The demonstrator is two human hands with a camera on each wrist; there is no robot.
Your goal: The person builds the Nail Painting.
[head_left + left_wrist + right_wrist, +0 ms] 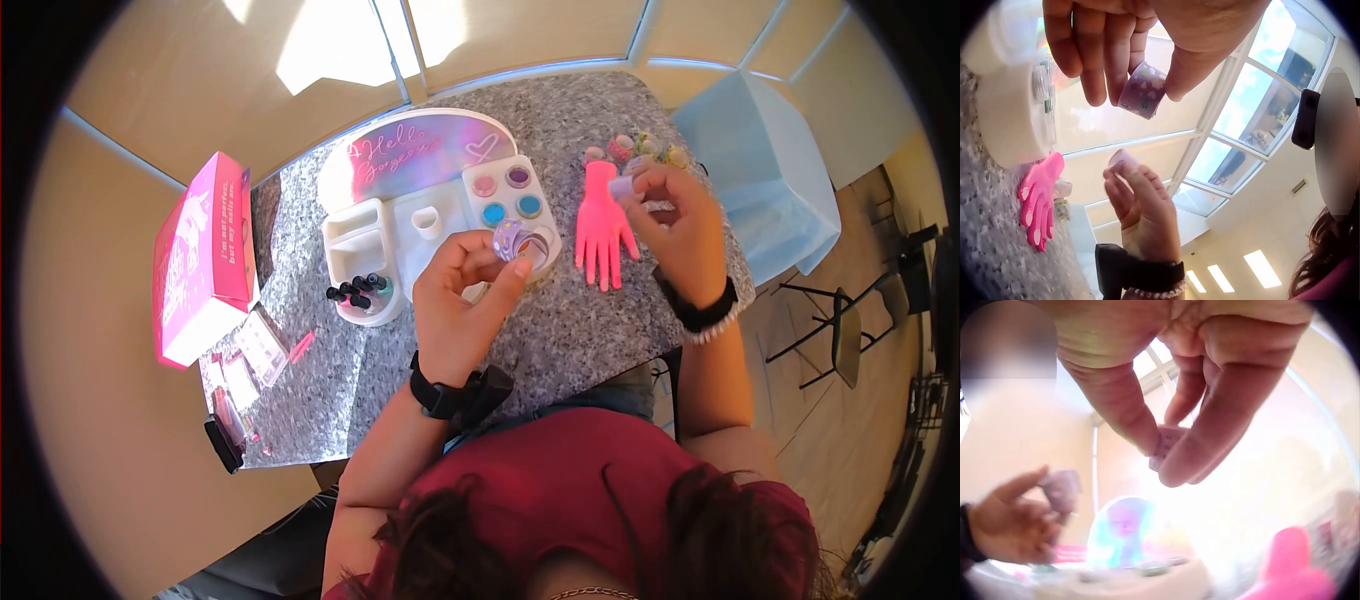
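Black-capped bottles [360,292] are sitting in the white organizer [407,240], left of the left fingers [468,247]. These fingers are pinching a patterned lilac roll [507,240]. A pink model hand [601,222] is resting on the desk [570,330] between these and the right fingers [660,178], which are pinching a small lilac piece [620,188].

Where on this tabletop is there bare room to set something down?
Bare tabletop shows between the pink hand model and the near edge, and between the "Hello Gorgeous" panel and the small rolls. The left end is crowded with the pink box and packets.
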